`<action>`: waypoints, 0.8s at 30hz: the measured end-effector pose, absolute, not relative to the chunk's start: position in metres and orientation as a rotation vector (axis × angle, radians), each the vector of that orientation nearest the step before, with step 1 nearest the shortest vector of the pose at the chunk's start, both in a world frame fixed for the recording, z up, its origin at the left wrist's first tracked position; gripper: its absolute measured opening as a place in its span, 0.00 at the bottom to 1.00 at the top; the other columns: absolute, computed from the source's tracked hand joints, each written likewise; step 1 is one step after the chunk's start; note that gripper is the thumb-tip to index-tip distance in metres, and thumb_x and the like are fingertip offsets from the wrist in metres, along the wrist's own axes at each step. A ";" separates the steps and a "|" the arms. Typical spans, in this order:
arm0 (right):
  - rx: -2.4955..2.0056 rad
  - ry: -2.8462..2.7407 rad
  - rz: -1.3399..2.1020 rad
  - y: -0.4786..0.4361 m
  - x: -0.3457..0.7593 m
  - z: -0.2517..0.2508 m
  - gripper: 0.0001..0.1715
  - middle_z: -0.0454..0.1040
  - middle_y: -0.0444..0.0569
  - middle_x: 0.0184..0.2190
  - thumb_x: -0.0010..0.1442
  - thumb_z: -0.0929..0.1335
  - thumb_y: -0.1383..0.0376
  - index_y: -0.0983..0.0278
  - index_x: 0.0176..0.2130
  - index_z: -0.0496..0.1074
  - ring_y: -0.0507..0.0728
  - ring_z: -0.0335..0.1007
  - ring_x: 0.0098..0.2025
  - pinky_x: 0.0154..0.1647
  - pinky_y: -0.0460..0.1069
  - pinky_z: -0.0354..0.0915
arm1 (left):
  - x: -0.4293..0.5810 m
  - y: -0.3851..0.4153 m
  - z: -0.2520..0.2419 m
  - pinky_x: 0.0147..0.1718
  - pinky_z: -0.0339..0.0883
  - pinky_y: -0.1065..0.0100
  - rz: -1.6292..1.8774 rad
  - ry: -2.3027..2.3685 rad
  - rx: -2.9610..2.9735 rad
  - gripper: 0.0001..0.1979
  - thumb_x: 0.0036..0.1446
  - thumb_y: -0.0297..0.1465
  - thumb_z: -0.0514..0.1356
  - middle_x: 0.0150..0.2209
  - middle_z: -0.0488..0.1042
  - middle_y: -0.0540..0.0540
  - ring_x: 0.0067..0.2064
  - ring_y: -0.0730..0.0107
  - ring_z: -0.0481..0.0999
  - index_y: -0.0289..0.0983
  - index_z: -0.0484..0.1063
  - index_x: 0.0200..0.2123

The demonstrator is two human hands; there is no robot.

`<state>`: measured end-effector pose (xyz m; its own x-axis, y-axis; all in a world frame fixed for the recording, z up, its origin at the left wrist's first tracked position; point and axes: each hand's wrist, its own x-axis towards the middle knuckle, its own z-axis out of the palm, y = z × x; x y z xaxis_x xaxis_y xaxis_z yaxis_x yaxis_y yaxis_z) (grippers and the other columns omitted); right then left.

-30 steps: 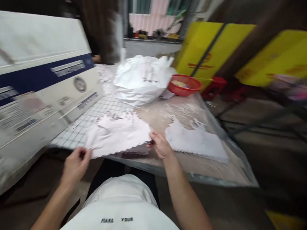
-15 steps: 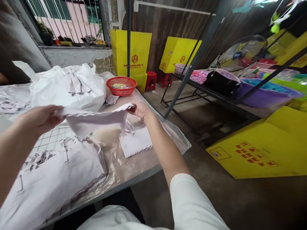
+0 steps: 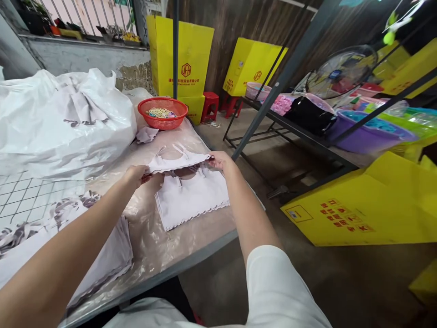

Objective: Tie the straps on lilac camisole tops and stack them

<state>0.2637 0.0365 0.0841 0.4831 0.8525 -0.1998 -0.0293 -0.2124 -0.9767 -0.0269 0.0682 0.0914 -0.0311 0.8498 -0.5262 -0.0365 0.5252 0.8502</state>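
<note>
A pale lilac camisole (image 3: 182, 161) with thin straps and a wavy hem stretches between my hands, its straps toward the far side. My left hand (image 3: 137, 176) pinches its left hem corner. At the right corner my right hand (image 3: 220, 160) has its fingers closed on the hem. Just below and nearer to me lies a small neat pile of matching camisoles (image 3: 194, 198), partly covered by the held one. A thicker stack of pale camisoles (image 3: 105, 264) sits at lower left, partly hidden behind my left forearm.
A large white plastic bag (image 3: 112, 105) with a pale cloth piece on it stands at the table's back left. Beside it is a red basket (image 3: 162, 123) of small items. A metal post (image 3: 262, 109) rises past the table's right edge. Yellow boxes (image 3: 368, 205) stand right.
Both hands have brought the camisole right, over the small pile. My left hand has moved farthest; the cloth now lies flatter with straps showing. The view has shifted slightly.
</note>
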 end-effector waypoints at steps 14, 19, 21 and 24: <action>-1.860 -0.812 1.002 -0.114 0.299 0.054 0.14 0.71 0.45 0.20 0.55 0.73 0.62 0.65 0.24 0.70 0.50 0.65 0.22 0.21 0.43 0.58 | -0.056 -0.070 0.061 0.17 0.57 0.77 0.614 1.323 0.835 0.19 0.38 0.33 0.74 0.18 0.70 0.52 0.22 0.71 0.76 0.35 0.66 0.22; -2.014 -0.907 0.786 -0.131 0.298 0.028 0.16 0.65 0.40 0.17 0.53 0.71 0.59 0.62 0.20 0.66 0.51 0.61 0.23 0.26 0.46 0.57 | -0.055 -0.087 0.042 0.18 0.53 0.76 0.540 1.416 0.970 0.24 0.32 0.41 0.75 0.16 0.70 0.53 0.23 0.67 0.77 0.37 0.64 0.22; -2.070 -0.949 0.694 -0.131 0.299 0.029 0.16 0.64 0.39 0.17 0.52 0.71 0.59 0.62 0.20 0.66 0.52 0.61 0.25 0.29 0.46 0.55 | -0.053 -0.085 0.039 0.17 0.51 0.76 0.505 1.433 1.033 0.22 0.36 0.41 0.73 0.16 0.69 0.53 0.23 0.67 0.77 0.37 0.64 0.22; -2.147 -1.016 0.601 -0.131 0.295 0.038 0.16 0.65 0.40 0.18 0.51 0.71 0.60 0.62 0.19 0.65 0.52 0.61 0.27 0.31 0.47 0.54 | -0.046 -0.082 0.035 0.16 0.47 0.76 0.484 1.454 1.063 0.18 0.44 0.38 0.70 0.17 0.69 0.53 0.20 0.71 0.75 0.37 0.63 0.22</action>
<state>0.2950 -0.1311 0.0384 0.5890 0.7997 -0.1159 0.4868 -0.4657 -0.7390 -0.0455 -0.0822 0.0351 0.1295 0.8216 -0.5552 0.3250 0.4938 0.8066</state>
